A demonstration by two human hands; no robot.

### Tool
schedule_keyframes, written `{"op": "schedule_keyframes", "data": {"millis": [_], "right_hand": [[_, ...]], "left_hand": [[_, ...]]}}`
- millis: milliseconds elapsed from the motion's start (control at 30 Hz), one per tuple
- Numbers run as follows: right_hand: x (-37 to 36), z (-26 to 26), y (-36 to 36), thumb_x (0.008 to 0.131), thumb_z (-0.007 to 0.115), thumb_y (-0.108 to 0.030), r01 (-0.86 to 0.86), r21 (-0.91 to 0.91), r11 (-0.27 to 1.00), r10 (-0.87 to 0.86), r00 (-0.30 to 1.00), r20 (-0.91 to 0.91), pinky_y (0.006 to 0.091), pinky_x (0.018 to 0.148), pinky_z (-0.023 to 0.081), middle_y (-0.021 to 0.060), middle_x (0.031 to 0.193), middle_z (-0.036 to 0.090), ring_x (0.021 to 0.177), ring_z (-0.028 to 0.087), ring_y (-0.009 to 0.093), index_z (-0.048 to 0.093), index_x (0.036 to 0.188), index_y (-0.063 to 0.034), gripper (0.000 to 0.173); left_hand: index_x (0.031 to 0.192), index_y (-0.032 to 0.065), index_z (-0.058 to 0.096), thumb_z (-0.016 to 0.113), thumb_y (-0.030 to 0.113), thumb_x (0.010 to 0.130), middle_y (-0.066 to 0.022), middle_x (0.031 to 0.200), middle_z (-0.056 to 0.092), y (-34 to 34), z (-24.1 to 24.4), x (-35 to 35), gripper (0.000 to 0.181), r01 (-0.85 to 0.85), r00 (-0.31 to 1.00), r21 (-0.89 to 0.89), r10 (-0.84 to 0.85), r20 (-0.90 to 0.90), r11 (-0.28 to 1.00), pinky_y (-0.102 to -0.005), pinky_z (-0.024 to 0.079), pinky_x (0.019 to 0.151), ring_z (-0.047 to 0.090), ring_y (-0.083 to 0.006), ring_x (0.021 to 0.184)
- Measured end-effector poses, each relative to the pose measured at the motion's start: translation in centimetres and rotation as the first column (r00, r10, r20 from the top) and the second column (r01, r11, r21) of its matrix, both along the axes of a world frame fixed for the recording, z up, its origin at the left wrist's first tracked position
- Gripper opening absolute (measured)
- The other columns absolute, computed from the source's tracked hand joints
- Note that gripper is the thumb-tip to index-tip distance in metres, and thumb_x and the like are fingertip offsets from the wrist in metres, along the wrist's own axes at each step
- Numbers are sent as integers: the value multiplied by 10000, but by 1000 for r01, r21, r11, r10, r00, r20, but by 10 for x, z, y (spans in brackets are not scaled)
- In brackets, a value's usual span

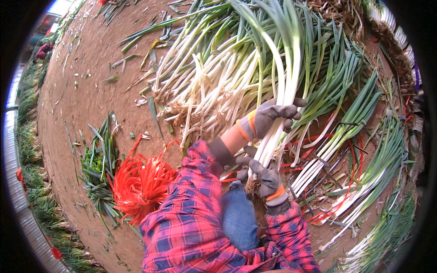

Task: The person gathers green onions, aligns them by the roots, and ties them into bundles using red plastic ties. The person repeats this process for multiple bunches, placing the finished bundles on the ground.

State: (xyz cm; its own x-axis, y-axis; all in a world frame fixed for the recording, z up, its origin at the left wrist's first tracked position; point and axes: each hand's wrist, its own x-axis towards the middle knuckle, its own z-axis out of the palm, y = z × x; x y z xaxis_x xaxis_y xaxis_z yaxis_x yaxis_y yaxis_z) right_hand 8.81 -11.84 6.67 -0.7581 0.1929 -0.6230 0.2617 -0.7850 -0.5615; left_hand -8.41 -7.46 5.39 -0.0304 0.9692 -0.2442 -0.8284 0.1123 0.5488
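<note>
My left hand (273, 117), in a grey glove with an orange band, is closed around the white shanks of a small bunch of large green onions (288, 76). Lower down, my right hand (268, 179), gloved alike, grips the same bunch just above its hairy roots (252, 186). The bunch stands tilted, leaves pointing away from me and roots toward my knee. Behind it spreads a big heap of loose green onions (218, 78), roots facing me. To the right of my hands, a gathered bundle of green onions (324, 153) lies over thin dark rods (329, 172).
Red plastic strapping (143, 186) sits in a tangled pile at left beside cut green leaves (100, 170). More green onions (379, 163) lie at right, with red strips (351, 191) among them. Leaf scraps litter the dirt floor (92, 112). Stacked green onions (32, 163) line the far left.
</note>
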Motion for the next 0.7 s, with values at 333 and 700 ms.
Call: {"op": "schedule_keyframes", "data": {"millis": [333, 700], "right_hand": [[-9, -63, 21, 940, 565, -214, 167, -115, 979, -174, 983, -51, 257, 604, 524, 177, 948, 672, 716, 649, 169, 425, 1375, -8, 501], [-12, -72, 13, 887, 603, -127, 200, -232, 952, -216, 975, -48, 270, 703, 538, 224, 1006, 648, 816, 652, 228, 399, 1366, 11, 539]], "left_hand": [[1195, 111, 626, 590, 178, 903, -117, 1003, 695, -56, -151, -247, 302, -750, -358, 249, -59, -932, 613, -329, 523, 757, 653, -206, 846], [1170, 28, 632, 609, 236, 902, -73, 959, 706, -149, -169, -282, 340, -771, 115, -255, -267, -957, 584, -293, 522, 720, 654, -166, 831]]}}
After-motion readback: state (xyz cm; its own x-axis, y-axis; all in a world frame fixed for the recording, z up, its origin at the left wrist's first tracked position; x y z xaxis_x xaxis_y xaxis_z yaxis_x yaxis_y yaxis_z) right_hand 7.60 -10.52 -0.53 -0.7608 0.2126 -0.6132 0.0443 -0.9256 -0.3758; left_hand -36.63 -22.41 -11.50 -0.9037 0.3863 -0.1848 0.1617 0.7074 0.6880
